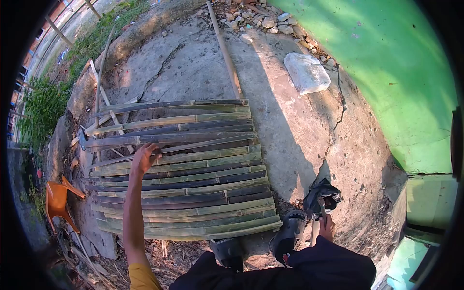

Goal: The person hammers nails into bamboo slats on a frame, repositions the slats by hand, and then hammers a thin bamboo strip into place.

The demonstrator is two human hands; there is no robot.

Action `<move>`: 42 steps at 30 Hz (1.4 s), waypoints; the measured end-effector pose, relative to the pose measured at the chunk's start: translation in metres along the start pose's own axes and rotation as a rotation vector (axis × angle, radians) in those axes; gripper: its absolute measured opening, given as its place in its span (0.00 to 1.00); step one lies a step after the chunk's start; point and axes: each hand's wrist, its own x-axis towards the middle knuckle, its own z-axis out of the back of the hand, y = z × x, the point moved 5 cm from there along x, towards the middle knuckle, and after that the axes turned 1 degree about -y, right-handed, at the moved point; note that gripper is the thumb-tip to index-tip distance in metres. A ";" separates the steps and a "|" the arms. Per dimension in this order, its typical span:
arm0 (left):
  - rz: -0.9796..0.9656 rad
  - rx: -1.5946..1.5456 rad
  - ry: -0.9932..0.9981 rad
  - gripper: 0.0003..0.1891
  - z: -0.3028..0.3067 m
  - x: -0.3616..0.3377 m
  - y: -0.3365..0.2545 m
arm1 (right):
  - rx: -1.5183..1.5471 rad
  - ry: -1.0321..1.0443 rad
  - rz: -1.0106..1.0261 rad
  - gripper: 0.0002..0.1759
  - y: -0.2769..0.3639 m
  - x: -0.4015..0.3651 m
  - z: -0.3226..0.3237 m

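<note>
Many split bamboo strips (222, 198) lie side by side as a slatted panel on the ground before me. My left hand (145, 157) reaches over its upper half, fingers curled on a thin bamboo strip (208, 144) that lies slightly slanted among the others. Low on the right, my right hand (327, 229) is closed around what looks like a hammer (314, 233) with a pale handle; its upper end points to an open black plastic bag (316, 194). What is inside the bag cannot be made out.
An orange plastic chair (59, 204) stands at the left. A wooden pole (224, 53) runs up from the panel across cracked concrete. A whitish stone block (307, 72) sits near the green wall (386, 63), with rubble (268, 20) behind. My dark shoes (289, 234) are at the panel's near edge.
</note>
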 end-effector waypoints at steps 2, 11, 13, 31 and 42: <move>-0.007 -0.023 -0.006 0.16 -0.002 0.001 -0.001 | 0.007 -0.022 0.019 0.15 0.005 -0.002 0.000; -0.207 -0.016 -0.195 0.03 0.028 -0.013 -0.053 | 0.024 -0.031 0.003 0.15 -0.001 -0.005 0.003; -0.187 -0.017 -0.163 0.03 0.033 -0.016 -0.074 | 0.000 -0.044 0.007 0.14 0.009 -0.006 0.007; -0.014 0.085 0.209 0.12 -0.003 -0.102 -0.312 | 0.446 -0.060 0.283 0.13 0.129 0.056 -0.005; 0.079 0.297 0.099 0.11 -0.019 -0.150 -0.375 | 0.392 0.055 0.343 0.16 0.183 0.142 -0.042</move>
